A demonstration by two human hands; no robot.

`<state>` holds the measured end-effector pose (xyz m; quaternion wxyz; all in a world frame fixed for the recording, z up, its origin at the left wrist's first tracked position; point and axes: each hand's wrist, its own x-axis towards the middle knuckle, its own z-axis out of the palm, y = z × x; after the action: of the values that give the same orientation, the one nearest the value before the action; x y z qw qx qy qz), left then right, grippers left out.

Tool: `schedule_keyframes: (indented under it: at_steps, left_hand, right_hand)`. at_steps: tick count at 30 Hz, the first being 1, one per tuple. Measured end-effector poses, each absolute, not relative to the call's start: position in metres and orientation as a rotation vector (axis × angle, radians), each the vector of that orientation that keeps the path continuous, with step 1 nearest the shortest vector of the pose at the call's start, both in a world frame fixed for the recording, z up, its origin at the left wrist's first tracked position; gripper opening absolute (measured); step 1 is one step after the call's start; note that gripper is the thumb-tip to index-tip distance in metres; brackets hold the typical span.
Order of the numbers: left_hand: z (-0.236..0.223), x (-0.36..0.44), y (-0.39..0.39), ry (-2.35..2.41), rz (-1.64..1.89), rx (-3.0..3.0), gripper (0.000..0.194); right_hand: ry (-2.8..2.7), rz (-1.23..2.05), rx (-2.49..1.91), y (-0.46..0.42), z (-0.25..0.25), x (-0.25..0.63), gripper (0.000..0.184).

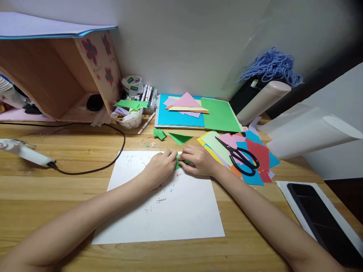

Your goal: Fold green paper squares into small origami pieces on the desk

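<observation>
Clock centred on the green paper [177, 164]: a small piece, smooth and flat-faced, partly covered by fingers, over the upper part of a matte white sheet [159, 230].

Left hand [162, 166] at 9, fingers bunched and closed on the paper's near edge. Right hand [199, 160] at 3, thumb and fingers pinching the opposite edge. Paper sits right between the fingertips; exact contact underneath hidden.

At 12, crisp green triangle [180, 138]; at 11, crumpled-looking green clump [159, 134]. Farther out at 3, black-handled scissors [246, 160] lie across coloured scraps [258, 151], angular, overlapping. At 2, stringy blue yarn [272, 66]. Tabletop [56, 204] pale, grained wood.

Writing: sheet carries broken red, blue, black and orange strokes, illegible. White roll [132, 86] at 11 bears coloured labels, print too small to read. Cardboard box [100, 68], between 10 and 11, shows red-edged flowers.
</observation>
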<state>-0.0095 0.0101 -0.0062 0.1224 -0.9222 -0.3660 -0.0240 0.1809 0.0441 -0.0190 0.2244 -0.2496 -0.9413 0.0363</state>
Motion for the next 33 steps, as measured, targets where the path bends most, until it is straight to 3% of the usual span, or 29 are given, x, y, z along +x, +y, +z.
schedule_keyframes:
  at_steps: [33]
  left_hand:
    - [-0.0054, -0.0141, 0.0163, -1.122, -0.090, -2.799, 0.018]
  right_hand:
    - [-2.379, -0.303, -0.629, 0.0425, -0.0198, 0.1884, 0.038]
